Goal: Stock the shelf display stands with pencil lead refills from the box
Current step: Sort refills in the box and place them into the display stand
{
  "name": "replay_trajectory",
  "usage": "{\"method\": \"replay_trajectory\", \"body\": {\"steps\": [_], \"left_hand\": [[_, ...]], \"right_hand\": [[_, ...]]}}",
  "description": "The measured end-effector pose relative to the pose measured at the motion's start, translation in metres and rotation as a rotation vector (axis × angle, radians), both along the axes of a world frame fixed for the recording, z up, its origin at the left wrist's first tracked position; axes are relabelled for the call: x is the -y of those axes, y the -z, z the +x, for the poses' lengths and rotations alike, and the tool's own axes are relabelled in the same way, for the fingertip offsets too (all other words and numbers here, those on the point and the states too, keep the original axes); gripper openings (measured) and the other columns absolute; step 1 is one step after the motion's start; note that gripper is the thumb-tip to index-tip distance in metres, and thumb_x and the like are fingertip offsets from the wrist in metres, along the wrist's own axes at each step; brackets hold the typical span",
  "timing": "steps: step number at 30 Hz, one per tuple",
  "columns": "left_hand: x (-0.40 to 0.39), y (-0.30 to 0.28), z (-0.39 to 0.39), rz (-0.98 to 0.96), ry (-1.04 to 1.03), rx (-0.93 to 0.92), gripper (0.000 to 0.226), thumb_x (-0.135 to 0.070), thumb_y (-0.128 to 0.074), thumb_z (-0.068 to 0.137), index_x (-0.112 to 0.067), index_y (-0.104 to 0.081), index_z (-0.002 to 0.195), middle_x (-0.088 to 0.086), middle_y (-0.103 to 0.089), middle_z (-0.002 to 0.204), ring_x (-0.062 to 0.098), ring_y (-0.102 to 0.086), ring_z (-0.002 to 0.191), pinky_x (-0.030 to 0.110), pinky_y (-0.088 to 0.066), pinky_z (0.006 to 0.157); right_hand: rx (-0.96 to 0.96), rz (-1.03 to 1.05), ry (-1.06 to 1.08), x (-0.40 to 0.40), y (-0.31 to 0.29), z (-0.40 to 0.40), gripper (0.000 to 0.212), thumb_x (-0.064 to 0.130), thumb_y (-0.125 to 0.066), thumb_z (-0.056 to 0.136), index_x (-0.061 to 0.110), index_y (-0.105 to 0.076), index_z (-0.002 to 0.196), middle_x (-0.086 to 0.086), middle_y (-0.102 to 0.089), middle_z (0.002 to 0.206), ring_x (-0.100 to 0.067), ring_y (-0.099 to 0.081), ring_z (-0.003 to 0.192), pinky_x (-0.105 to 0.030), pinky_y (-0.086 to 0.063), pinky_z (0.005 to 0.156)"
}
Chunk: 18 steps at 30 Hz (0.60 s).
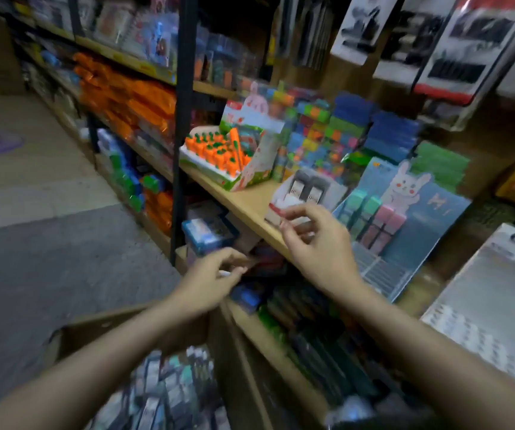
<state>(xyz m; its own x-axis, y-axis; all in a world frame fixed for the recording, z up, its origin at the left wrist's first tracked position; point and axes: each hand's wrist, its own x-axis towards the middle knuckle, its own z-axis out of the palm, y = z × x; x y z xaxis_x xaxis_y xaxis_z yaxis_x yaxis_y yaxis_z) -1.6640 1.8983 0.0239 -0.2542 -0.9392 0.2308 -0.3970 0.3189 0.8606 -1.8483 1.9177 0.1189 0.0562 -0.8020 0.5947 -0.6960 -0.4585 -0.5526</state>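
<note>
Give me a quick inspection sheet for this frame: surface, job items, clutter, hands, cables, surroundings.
Surface: wooden shelf, bare at its front edge.
Job's things: small white display stand at the shelf front, holding a few dark packs; cardboard box below, full of small packs, too blurred to read.
Clutter: carrot-themed display box, stacked coloured blocks, rabbit display card.
Hands: right hand at the front of the white stand, fingers curled, apparently pinching something small and white; left hand lower, near the shelf edge, fingers curled, contents unclear.
Cables: nothing seen.
Surroundings: shop aisle, grey floor, orange packs on shelves to the left, carded goods hanging top right.
</note>
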Motion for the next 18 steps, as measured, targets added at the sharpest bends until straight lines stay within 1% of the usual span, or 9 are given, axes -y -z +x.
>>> {"method": "replay_trajectory", "body": {"steps": [2,3,6,7,9,11,14,16,18], "left_hand": [[-0.026,0.028,0.025,0.150,-0.065,0.068,0.017,-0.001,-0.060,0.092,-0.007,-0.066,0.107,0.003,-0.066,0.105,0.012,-0.059,0.096,0.013,-0.047,0.086],[-0.041,0.043,0.038,0.228,-0.100,0.130,0.018,-0.001,-0.061,0.091,-0.002,-0.066,0.108,0.004,-0.065,0.104,0.014,-0.059,0.097,0.011,-0.044,0.084],[-0.083,0.092,0.071,0.491,-0.272,0.151,0.018,-0.004,-0.064,0.090,-0.003,-0.065,0.108,0.004,-0.062,0.099,0.016,-0.058,0.093,0.017,-0.045,0.076],[-0.097,0.111,0.076,0.565,-0.332,0.122,0.014,-0.003,-0.063,0.090,-0.006,-0.064,0.104,0.004,-0.062,0.094,0.015,-0.057,0.087,0.016,-0.044,0.070],[-0.123,0.148,0.079,0.711,-0.428,0.030,0.013,0.002,-0.060,0.090,-0.011,-0.058,0.092,0.006,-0.059,0.084,0.013,-0.052,0.069,0.015,-0.040,0.058],[-0.146,0.182,0.079,0.841,-0.503,-0.055,0.017,0.003,-0.062,0.089,-0.012,-0.053,0.088,0.006,-0.056,0.080,0.011,-0.048,0.063,0.015,-0.041,0.054],[-0.165,0.218,0.076,0.968,-0.580,-0.099,0.019,-0.002,-0.068,0.087,-0.013,-0.053,0.090,0.006,-0.056,0.086,0.015,-0.052,0.071,0.023,-0.045,0.064],[-0.168,0.235,0.072,0.996,-0.643,-0.134,0.021,-0.004,-0.070,0.086,-0.009,-0.054,0.099,0.010,-0.057,0.093,0.021,-0.052,0.080,0.029,-0.045,0.072],[-0.164,0.247,0.071,0.979,-0.745,-0.095,0.027,-0.006,-0.071,0.085,-0.006,-0.058,0.109,0.013,-0.062,0.100,0.023,-0.055,0.084,0.034,-0.047,0.078]], "right_hand": [[-0.015,0.158,-0.131,-0.025,0.043,0.023,0.013,0.009,-0.066,0.082,0.020,-0.068,0.089,0.009,-0.068,0.083,-0.001,-0.059,0.069,-0.010,-0.045,0.067],[-0.053,0.269,-0.190,-0.035,0.066,0.034,0.011,0.011,-0.067,0.082,0.019,-0.070,0.089,0.010,-0.068,0.080,-0.001,-0.059,0.069,-0.009,-0.044,0.068],[-0.142,0.586,-0.290,-0.053,0.132,0.058,0.012,0.008,-0.069,0.083,0.014,-0.073,0.093,0.009,-0.065,0.080,-0.001,-0.055,0.062,-0.003,-0.040,0.065],[-0.127,0.702,-0.306,-0.057,0.155,0.062,0.012,0.006,-0.069,0.083,0.010,-0.073,0.094,0.004,-0.066,0.082,0.000,-0.054,0.062,-0.009,-0.044,0.068],[-0.124,0.925,-0.287,-0.063,0.196,0.067,0.011,0.009,-0.070,0.084,0.009,-0.072,0.095,-0.005,-0.071,0.089,-0.011,-0.063,0.075,-0.029,-0.052,0.078],[-0.180,1.076,-0.220,-0.069,0.231,0.067,0.009,0.020,-0.073,0.085,0.016,-0.071,0.093,-0.004,-0.071,0.095,-0.016,-0.064,0.086,-0.029,-0.053,0.079],[-0.181,1.202,-0.136,-0.073,0.270,0.063,0.015,0.026,-0.074,0.086,0.020,-0.066,0.096,0.001,-0.064,0.093,-0.009,-0.058,0.076,-0.016,-0.042,0.059],[-0.189,1.242,-0.103,-0.073,0.291,0.061,0.027,0.028,-0.074,0.085,0.016,-0.065,0.109,0.000,-0.063,0.097,-0.010,-0.058,0.080,-0.016,-0.041,0.060],[-0.256,1.236,-0.096,-0.071,0.307,0.064,0.039,0.027,-0.074,0.086,0.015,-0.060,0.120,-0.003,-0.063,0.106,-0.014,-0.059,0.090,-0.019,-0.045,0.069]]}}
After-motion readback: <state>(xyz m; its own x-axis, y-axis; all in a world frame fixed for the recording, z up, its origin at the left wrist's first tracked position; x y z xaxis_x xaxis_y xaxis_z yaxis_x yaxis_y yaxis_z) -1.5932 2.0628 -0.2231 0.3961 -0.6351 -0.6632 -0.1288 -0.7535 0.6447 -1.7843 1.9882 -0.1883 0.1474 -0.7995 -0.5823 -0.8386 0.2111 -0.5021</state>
